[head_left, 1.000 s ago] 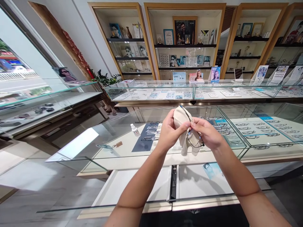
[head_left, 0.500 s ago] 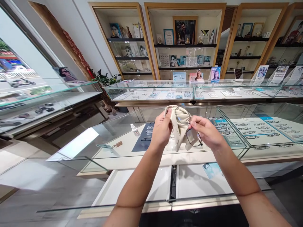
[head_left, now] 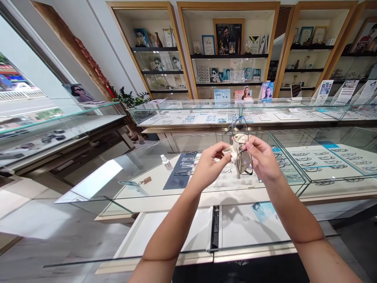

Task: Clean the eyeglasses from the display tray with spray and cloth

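Dark-framed eyeglasses [head_left: 252, 171] are held up on edge in front of me, one lens above the other. My right hand [head_left: 263, 157] pinches them near the bridge between thumb and fingers. A cream cleaning cloth [head_left: 236, 152] is bunched in my left hand [head_left: 212, 165], whose thumb and fingers close on it just left of the glasses. Cloth shows behind the lower lens and along the lower edge of the upper one. Whether it presses on a lens, I cannot tell.
Under the hands lies a glass display case [head_left: 118, 196] with rows of glasses inside. A small white spray bottle [head_left: 166, 162] and a brown tag [head_left: 145, 180] are to the left. Open white drawers [head_left: 194, 232] sit below, and another glass counter [head_left: 188, 106] runs behind.
The glasses have turned from slanted to nearly upright. My left hand has moved right and slightly down, and the cloth, spread and hanging before, is now gathered into a smaller bunch.
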`<state>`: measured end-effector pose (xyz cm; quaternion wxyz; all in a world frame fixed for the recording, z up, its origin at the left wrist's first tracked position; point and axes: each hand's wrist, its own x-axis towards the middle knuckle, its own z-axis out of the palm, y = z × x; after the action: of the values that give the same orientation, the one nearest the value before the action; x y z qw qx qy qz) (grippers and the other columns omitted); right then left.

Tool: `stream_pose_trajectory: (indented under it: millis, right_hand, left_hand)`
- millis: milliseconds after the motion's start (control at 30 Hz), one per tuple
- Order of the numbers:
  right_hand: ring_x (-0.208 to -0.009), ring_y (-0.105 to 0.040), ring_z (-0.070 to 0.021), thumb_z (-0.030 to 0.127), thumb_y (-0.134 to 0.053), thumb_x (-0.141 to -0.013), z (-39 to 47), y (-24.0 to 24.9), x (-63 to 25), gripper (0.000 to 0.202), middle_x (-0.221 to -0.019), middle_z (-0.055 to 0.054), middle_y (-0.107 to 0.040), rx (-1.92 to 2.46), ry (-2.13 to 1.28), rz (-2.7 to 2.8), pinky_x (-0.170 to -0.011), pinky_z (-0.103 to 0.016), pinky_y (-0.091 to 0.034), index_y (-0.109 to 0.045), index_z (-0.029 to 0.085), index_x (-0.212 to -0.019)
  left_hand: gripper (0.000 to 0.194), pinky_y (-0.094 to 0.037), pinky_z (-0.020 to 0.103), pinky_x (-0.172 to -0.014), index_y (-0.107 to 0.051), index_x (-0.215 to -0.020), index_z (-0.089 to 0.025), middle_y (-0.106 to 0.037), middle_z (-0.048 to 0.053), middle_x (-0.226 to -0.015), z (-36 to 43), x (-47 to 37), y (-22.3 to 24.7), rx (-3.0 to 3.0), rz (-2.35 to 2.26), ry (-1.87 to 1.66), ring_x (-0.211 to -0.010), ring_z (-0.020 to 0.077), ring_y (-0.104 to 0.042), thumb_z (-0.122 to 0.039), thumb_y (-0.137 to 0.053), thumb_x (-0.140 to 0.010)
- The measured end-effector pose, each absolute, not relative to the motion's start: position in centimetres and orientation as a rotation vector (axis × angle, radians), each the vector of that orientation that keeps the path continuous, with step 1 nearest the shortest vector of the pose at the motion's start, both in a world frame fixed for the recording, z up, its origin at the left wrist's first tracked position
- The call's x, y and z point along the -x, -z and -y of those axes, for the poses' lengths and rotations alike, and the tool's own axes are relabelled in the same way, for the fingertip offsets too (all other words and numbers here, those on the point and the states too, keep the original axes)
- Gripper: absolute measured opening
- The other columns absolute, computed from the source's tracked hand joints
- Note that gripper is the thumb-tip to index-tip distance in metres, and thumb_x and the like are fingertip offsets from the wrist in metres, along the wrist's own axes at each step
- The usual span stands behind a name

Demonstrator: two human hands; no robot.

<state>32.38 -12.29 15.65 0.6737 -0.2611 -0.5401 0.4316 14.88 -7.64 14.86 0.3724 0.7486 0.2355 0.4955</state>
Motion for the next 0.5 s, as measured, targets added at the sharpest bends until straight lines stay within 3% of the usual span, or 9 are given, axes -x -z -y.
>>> stream_pose_trajectory:
  millis: [267,367,433,500]
  right_hand:
    - [-0.074,-0.057,-0.0156,0.065,-0.09,-0.075,13.1,-16.0,-32.3,0.05,-0.08,0.0,-0.056,0.644,-1.044,1.273,-0.065,-0.028,-0.051,-0.064,0.022,-0.071]
    - [-0.076,-0.061,-0.0166,0.063,-0.089,-0.077,13.0,-16.1,-33.0,0.048,-0.079,0.0,-0.059,0.69,-1.037,1.285,-0.067,-0.028,-0.051,-0.064,0.022,-0.072]
    - [-0.078,-0.063,-0.0166,0.061,-0.088,-0.079,12.9,-16.1,-33.4,0.047,-0.077,0.0,-0.06,0.714,-1.021,1.345,-0.07,-0.028,-0.051,-0.064,0.022,-0.071]
    - [-0.077,-0.062,-0.0155,0.058,-0.087,-0.082,12.8,-16.1,-33.7,0.045,-0.076,0.0,-0.061,0.721,-1.027,1.416,-0.071,-0.027,-0.049,-0.065,0.021,-0.07]
  left_hand:
    - [0.022,-0.051,0.027,-0.068,-0.079,-0.088,-0.02,-0.078,0.005,-0.088,7.5,-14.1,-15.1,-2.163,-0.628,-1.087,-0.078,0.0184,-0.067,-0.037,-0.066,-0.097]
    - [0.028,-0.053,0.028,-0.069,-0.077,-0.087,-0.02,-0.078,0.006,-0.086,7.2,-12.4,-15.7,-2.156,-0.733,-1.306,-0.077,0.0185,-0.069,-0.044,-0.067,-0.099]
    - [0.027,-0.056,0.03,-0.077,-0.077,-0.1,-0.021,-0.08,0.007,-0.098,7.1,-11.4,-16.1,-2.149,-0.768,-1.541,-0.085,0.0188,-0.071,-0.047,-0.071,-0.098]
    - [0.045,-0.058,0.034,-0.089,-0.073,-0.126,-0.022,-0.077,0.01,-0.123,7.3,-10.9,-16.4,-2.25,-0.721,-1.65,-0.104,0.022,-0.073,-0.05,-0.079,-0.091]
